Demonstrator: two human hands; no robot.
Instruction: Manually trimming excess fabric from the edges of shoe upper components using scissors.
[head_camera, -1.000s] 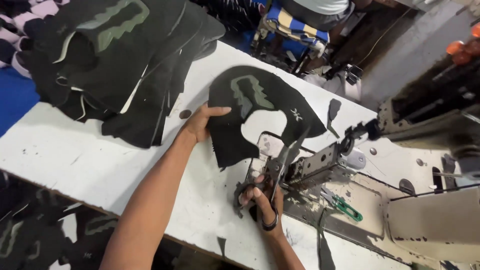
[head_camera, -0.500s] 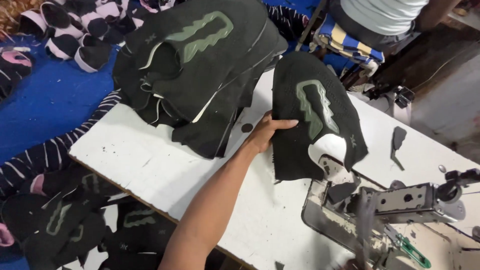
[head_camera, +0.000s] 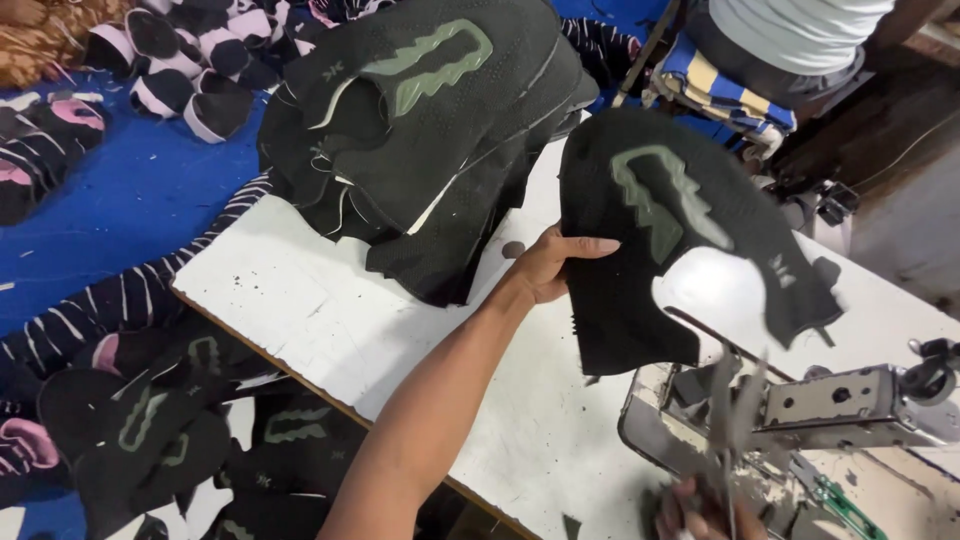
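Observation:
My left hand (head_camera: 550, 265) grips the left edge of a black knit shoe upper (head_camera: 680, 260) with a pale green jagged mark, and holds it lifted above the white table (head_camera: 300, 290). Just left of it lies a pile of the same black uppers (head_camera: 430, 130). My right hand (head_camera: 690, 510) shows only partly at the bottom edge. It is closed around a blurred grey pair of scissors (head_camera: 735, 400) that points upward in front of the grey sewing machine bed (head_camera: 830, 400).
Pink and black shoe parts (head_camera: 200, 90) lie on a blue sheet at the upper left. More black uppers (head_camera: 150, 430) are heaped below the table's near edge. Another person (head_camera: 790, 30) sits at the top right. A green-handled tool (head_camera: 840, 500) lies by the machine.
My left hand has lifted the black upper off the table and carried it up and to the left, away from the machine. The view has swung left toward the pile.

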